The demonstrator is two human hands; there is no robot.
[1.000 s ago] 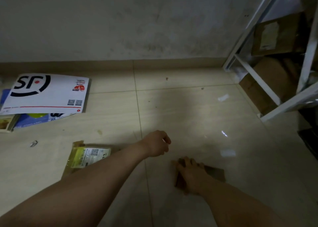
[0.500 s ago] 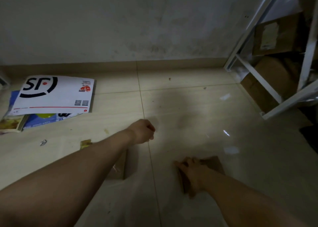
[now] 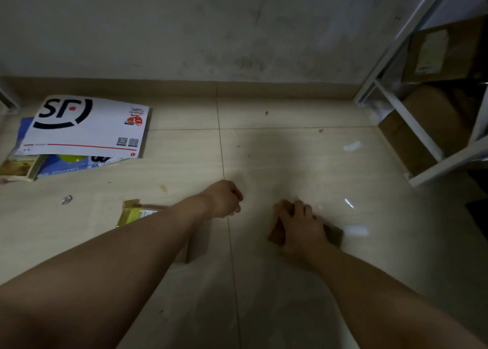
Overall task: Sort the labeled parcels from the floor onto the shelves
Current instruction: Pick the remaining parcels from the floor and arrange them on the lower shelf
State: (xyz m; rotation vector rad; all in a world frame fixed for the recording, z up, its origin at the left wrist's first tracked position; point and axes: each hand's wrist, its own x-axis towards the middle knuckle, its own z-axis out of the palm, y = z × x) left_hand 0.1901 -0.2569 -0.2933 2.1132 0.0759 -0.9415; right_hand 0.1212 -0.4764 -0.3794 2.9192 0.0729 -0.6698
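R hand [image 3: 298, 228] at 5 o'clock had fingers clamped over brown parcel [image 3: 334, 234] flat on floor [image 3: 290, 163], prob. prying an edge to lift it (shelf [image 3: 449, 162] at 2 o'clock); L hand [image 3: 224, 199] curled, empty.

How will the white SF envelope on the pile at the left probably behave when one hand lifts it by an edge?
The white SF envelope lies very flat and thin, so it is probably light and may bend somewhat. Its surface looks smooth, so it could slide off the blue packet beneath when pushed. Contents cannot be judged.
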